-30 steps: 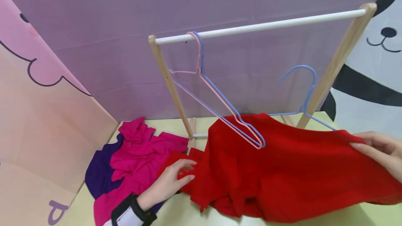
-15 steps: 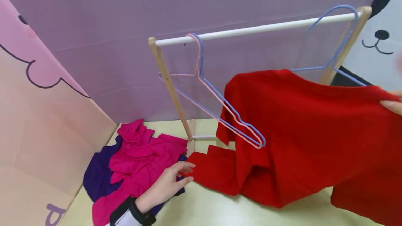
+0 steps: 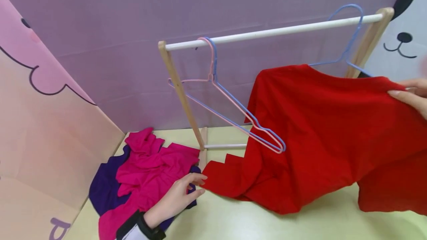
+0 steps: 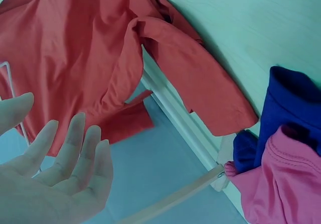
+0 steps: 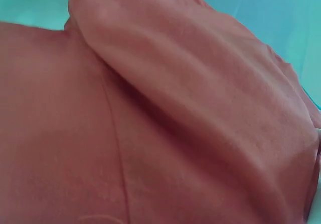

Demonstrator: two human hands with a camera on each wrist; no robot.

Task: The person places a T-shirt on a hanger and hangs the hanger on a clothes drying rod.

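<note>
Saw a red garment (image 3: pixel 320 136) in loose folds, neckline up, pinched near the shoulder by the right hand (image 3: pixel 417 101), with one sleeve trailing low. Saw a slim light-blue hanger (image 3: pixel 356 34) rising at the neckline, hook perhaps over the white rail (image 3: pixel 273 32).

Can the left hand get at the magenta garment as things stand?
Likely yes: the left hand looks empty, and the magenta garment lies close by, over the navy cloth, with nothing covering it.
</note>
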